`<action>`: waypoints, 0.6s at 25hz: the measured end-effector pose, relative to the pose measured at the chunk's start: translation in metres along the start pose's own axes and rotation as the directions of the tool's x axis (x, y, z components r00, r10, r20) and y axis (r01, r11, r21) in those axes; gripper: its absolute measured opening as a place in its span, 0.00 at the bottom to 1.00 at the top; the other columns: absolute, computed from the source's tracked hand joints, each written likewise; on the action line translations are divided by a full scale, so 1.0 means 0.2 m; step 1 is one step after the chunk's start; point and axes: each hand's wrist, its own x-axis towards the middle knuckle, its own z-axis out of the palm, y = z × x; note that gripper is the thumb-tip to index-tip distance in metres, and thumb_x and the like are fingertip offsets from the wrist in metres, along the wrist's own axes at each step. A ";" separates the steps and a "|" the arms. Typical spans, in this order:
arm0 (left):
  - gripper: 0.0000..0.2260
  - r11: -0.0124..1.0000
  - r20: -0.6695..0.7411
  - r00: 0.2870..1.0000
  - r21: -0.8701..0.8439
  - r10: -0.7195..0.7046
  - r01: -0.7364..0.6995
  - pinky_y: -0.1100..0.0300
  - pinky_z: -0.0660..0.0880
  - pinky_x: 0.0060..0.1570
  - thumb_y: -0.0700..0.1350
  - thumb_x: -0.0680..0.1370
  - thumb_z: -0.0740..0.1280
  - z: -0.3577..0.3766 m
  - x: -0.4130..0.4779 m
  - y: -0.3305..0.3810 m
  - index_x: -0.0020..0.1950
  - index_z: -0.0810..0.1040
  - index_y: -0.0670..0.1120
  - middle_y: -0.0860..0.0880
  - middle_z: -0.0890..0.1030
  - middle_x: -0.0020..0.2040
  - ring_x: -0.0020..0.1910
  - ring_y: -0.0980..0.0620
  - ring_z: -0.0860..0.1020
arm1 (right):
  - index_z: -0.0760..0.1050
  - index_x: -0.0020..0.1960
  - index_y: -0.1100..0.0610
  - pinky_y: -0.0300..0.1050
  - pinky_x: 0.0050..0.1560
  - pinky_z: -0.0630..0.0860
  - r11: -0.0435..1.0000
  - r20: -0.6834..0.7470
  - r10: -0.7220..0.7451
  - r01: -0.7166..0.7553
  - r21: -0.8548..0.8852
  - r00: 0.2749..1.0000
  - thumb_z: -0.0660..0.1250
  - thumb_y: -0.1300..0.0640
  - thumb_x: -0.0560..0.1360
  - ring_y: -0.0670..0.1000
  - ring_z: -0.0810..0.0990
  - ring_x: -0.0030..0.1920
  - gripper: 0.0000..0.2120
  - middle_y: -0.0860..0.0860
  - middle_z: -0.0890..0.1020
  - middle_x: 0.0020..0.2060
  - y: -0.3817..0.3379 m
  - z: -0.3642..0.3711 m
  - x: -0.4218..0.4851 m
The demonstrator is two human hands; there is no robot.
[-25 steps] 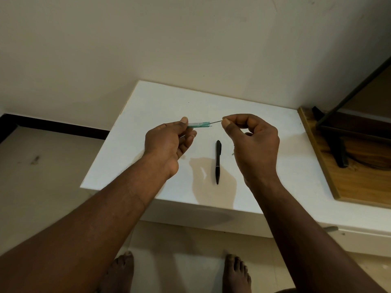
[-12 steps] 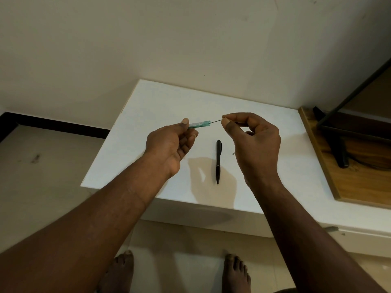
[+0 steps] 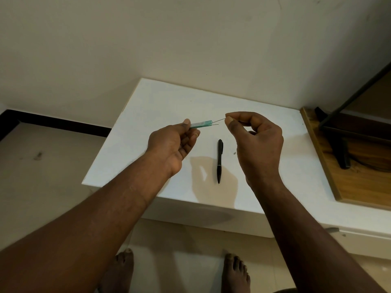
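My left hand (image 3: 171, 144) holds a small green see-through lead tube (image 3: 201, 124) between thumb and fingers, its open end pointing right. My right hand (image 3: 257, 142) pinches a thin dark pencil lead (image 3: 220, 121) between thumb and forefinger; the lead runs from my fingertips down into the tube's mouth. A second short lead tip pokes out of the tube. Both hands hover above the white table (image 3: 148, 106). A black mechanical pencil (image 3: 219, 160) lies on the table below and between my hands, tip toward me.
A wooden board (image 3: 359, 187) with a black stand (image 3: 338, 149) on it lies at the table's right end. The wall stands close behind the table. A tiny dark speck (image 3: 234, 153) sits beside the pencil. My bare feet (image 3: 234, 271) are on the floor below the table's front edge.
My two hands have drawn slightly apart, and a longer stretch of the lead shows between the tube's mouth and my right fingertips. The pencil has not moved.
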 end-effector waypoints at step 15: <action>0.06 0.991 0.070 0.988 0.019 -0.136 0.135 0.63 0.83 0.32 0.34 0.81 0.66 0.00 -0.03 0.00 0.56 0.80 0.36 0.39 0.85 0.43 0.32 0.49 0.86 | 0.74 0.44 0.59 0.41 0.38 0.77 0.348 0.261 0.676 -0.611 0.711 0.689 0.60 0.62 0.79 0.53 0.81 0.38 0.07 0.58 0.86 0.45 0.01 -0.10 0.06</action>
